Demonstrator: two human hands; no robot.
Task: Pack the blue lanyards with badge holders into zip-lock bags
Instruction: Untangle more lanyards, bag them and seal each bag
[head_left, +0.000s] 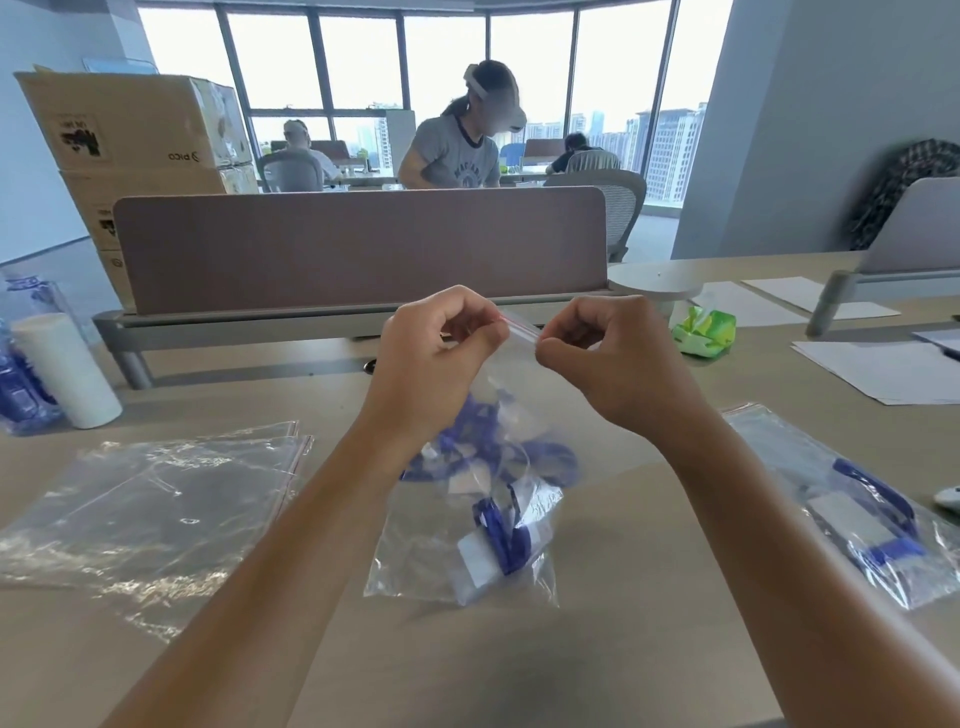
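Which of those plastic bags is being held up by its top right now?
The middle zip-lock bag, with blue lanyards inside: left hand and right hand pinch its red-striped top. The filled bag on the right and empty bags lie flat.

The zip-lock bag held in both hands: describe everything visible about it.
The zip-lock bag is clear, crinkled plastic with a red-lined seal strip on top. It hangs upright, its bottom resting on the table. The left hand and right hand pinch the strip's ends. Inside lie a blue lanyard and badge holder.
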